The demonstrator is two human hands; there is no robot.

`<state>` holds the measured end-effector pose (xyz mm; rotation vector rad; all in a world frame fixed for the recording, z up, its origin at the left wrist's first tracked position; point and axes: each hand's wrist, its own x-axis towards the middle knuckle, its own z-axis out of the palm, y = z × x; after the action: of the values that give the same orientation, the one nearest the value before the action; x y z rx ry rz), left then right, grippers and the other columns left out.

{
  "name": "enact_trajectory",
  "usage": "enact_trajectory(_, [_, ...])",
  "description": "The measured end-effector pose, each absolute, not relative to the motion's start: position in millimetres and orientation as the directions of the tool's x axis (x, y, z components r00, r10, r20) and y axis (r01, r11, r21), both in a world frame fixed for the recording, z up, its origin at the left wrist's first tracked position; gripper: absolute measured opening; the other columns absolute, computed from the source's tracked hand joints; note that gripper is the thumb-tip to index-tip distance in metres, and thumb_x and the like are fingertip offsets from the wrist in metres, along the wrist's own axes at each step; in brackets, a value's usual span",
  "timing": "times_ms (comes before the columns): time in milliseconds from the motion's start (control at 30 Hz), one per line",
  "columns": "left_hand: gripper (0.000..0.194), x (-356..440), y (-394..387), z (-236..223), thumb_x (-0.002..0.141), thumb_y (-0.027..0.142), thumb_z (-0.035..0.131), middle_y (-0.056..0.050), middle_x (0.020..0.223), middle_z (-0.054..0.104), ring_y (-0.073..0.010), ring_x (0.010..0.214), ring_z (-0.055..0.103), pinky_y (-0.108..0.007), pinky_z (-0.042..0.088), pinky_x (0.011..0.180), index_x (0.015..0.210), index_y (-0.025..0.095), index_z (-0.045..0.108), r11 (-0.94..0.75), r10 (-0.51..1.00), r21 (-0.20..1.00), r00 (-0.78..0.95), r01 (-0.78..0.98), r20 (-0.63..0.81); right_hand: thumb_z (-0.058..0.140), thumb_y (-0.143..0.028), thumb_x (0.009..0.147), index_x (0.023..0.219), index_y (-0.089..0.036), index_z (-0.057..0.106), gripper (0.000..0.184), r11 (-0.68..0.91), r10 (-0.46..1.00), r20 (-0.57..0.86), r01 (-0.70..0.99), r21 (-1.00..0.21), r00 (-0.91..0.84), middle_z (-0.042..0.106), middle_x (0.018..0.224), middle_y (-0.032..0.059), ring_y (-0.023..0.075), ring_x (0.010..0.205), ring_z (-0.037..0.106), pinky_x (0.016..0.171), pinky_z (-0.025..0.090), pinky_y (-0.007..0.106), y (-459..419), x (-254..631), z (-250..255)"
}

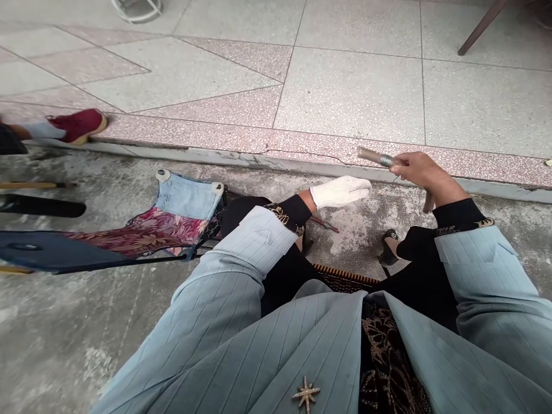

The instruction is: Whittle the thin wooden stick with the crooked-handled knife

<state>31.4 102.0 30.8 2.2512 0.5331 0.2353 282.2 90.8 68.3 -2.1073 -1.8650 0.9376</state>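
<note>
Right hand, bare, right of centre in the frame, is closed around one end of a tan cylindrical tube with silvery wire wound round it; the tube's free end points left, over the pink speckled step edge, and the wire coil sits just beside the fingertips. Short loose bit of wire seems to hang under the fingers. Greyish-brown piece shows below the right wrist, too little visible to identify. Left hand, in a white knitted glove, is near frame centre, lower than the tube and apart from it, fingers together and pointing right; can't tell if it grips anything. Thin reddish-brown rod lies on the grey concrete ground below the left hand. Black shoe with round ornament right of that, below the right hand. Yellow-and-black woven edge shows between the black-clad legs. Left of frame: folding seat of blue and red floral fabric, with a black cylinder and a yellow stick above its left part. Another person's dark red shoe is on the step edge, left. White round-based metal object, upper left; slanted brown leg, upper right, on pale tiles.
</note>
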Motion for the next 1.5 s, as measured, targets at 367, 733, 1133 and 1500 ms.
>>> enact_trajectory(367, [0.039, 22, 114, 36, 0.098, 0.041, 0.036, -0.008, 0.097, 0.067, -0.0174, 0.082, 0.059, -0.028, 0.042, 0.075, 0.108, 0.014, 0.062, -0.628, 0.482, 0.670, 0.874, 0.395, -0.063, 0.070, -0.050, 0.074, 0.103, -0.021, 0.077, 0.041, 0.026, 0.429, -0.606, 0.680, -0.733, -0.670, 0.069, 0.083, 0.0017, 0.0171, 0.074, 0.058, 0.070, 0.045, 0.030, 77, 270, 80])
enact_trajectory(733, [0.036, 31, 103, 29, 0.099, 0.040, 0.034, -0.004, 0.086, 0.064, -0.0143, 0.074, 0.055, -0.025, 0.039, 0.071, 0.093, 0.016, 0.060, -0.593, 0.389, 0.749, 0.919, 0.296, -0.056, 0.069, -0.045, 0.079, 0.083, -0.017, 0.064, 0.029, -0.215, 0.973, -0.230, 0.442, -0.871, 0.021, 0.061, 0.073, 0.0038, 0.0130, 0.061, 0.052, 0.060, 0.045, 0.027, 87, 285, 73])
enact_trajectory(1133, [0.041, 26, 108, 34, 0.099, 0.043, 0.033, -0.006, 0.090, 0.066, -0.0160, 0.076, 0.057, -0.026, 0.039, 0.072, 0.099, 0.015, 0.062, -0.658, 0.434, 0.678, 0.901, 0.328, -0.015, 0.068, -0.038, 0.076, 0.094, -0.020, 0.076, 0.027, -0.011, 0.720, -0.635, 0.910, -0.414, -0.280, 0.068, 0.082, 0.0053, 0.0199, 0.074, 0.058, 0.066, 0.043, 0.031, 90, 281, 61])
enact_trajectory(1500, [0.038, 24, 116, 32, 0.099, 0.042, 0.036, -0.007, 0.095, 0.066, -0.0146, 0.077, 0.059, -0.027, 0.044, 0.074, 0.106, 0.013, 0.060, -0.501, 0.523, 0.782, 0.850, 0.371, -0.068, 0.076, -0.046, 0.073, 0.107, -0.020, 0.072, 0.043, -0.197, 0.735, -0.443, 0.464, -0.864, -0.512, 0.065, 0.080, 0.0006, 0.0128, 0.068, 0.056, 0.067, 0.048, 0.028, 76, 276, 92])
